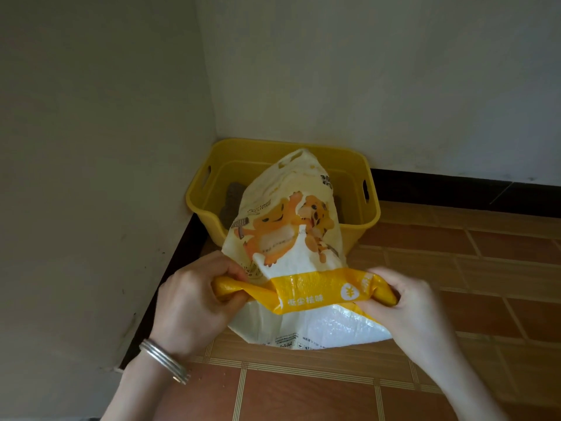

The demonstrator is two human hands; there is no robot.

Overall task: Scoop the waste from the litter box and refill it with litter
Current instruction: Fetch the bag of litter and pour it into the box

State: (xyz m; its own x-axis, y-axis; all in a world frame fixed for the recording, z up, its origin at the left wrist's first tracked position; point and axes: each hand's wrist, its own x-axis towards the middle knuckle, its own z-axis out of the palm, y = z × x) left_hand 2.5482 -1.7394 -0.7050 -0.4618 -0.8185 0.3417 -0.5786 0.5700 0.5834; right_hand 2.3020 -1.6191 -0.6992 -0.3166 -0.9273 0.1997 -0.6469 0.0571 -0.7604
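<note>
A yellow plastic litter box [355, 165] stands in the corner of the room, with grey litter [233, 202] showing inside at its left. A white and yellow litter bag [291, 238] with cartoon tigers is tipped up, its far end over the box. My left hand [194, 302] grips the bag's yellow bottom corner on the left. Gripping the opposite yellow corner on the right is my right hand [406, 308]. The bag hides most of the box's inside.
White walls [100, 147] meet behind the box, edged by a dark skirting [455, 186]. The floor is brown and tan tile [455, 253]. A few crumbs lie on the tile near my left wrist, which wears silver bangles [164, 360].
</note>
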